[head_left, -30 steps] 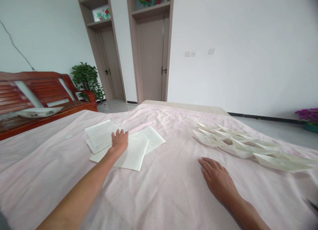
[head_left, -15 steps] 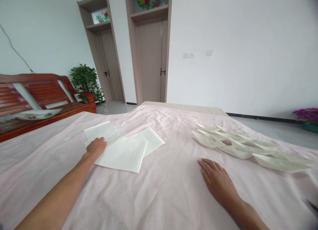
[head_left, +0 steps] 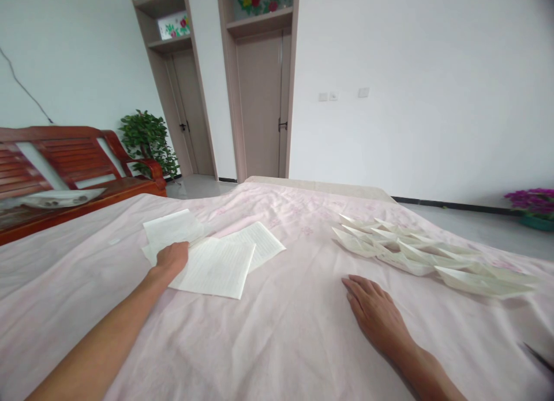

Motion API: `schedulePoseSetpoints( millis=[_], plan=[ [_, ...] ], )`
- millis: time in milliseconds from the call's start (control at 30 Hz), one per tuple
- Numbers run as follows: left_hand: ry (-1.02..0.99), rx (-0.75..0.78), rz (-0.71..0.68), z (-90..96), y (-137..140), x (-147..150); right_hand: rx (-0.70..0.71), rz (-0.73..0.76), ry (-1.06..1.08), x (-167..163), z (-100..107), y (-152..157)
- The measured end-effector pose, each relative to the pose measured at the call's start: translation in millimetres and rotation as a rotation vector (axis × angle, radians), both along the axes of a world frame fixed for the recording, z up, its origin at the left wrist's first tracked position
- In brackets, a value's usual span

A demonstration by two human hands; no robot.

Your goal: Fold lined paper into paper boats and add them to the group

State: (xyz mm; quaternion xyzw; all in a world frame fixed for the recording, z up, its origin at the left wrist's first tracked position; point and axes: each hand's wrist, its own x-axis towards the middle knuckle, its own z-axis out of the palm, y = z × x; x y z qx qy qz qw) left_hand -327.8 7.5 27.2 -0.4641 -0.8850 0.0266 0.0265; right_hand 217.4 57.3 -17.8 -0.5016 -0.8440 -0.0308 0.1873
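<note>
My left hand [head_left: 172,260] is closed at the left edge of a sheet of lined paper [head_left: 216,268], with the fingertips hidden behind the knuckles. Partly beneath that sheet, a second lined sheet [head_left: 264,244] sticks out to the right. Another pale sheet [head_left: 171,228] lies just beyond the hand. My right hand [head_left: 375,308] rests palm down on the pink bedspread [head_left: 298,343], its fingers stretched out and nothing in them. Several folded paper boats [head_left: 411,257] stand close together past the right hand, apart from it.
A dark thin pointed object [head_left: 539,356] lies at the right edge, partly out of view. To the left stands a wooden bench [head_left: 78,158] with a plastic-wrapped bundle [head_left: 64,198] on it. A leafy plant [head_left: 147,141] and purple flowers [head_left: 532,202] are farther off.
My left hand has moved slightly to the right along the paper's edge. The right hand stays flat on the bedspread. The whole view has shifted a little.
</note>
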Motion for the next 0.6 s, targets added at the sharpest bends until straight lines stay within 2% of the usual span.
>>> schedulePoseSetpoints(
  millis=[67, 167, 200, 267, 400, 600],
  plan=[
    [0.023, 0.044, -0.053, 2.3, -2, 10, 0.005, -0.002, -0.007, 0, -1, 0],
    [0.037, 0.114, -0.242, 5.1, -6, 28, 0.011, 0.000, -0.013, 0, -1, 0],
    [0.012, 0.108, -0.309, 5.0, -7, 33, 0.011, 0.000, -0.013, 0, -1, 0],
    [-0.059, 0.045, -0.357, 2.8, -10, 40, 0.009, -0.002, -0.010, 0, -1, 0],
    [-0.120, -0.073, -0.206, -8.1, -13, 41, 0.004, -0.006, -0.008, 0, -1, 0],
    [-0.069, -0.010, 0.052, -24.1, -10, 28, 0.004, -0.008, -0.018, 1, -2, 0]
  ],
)
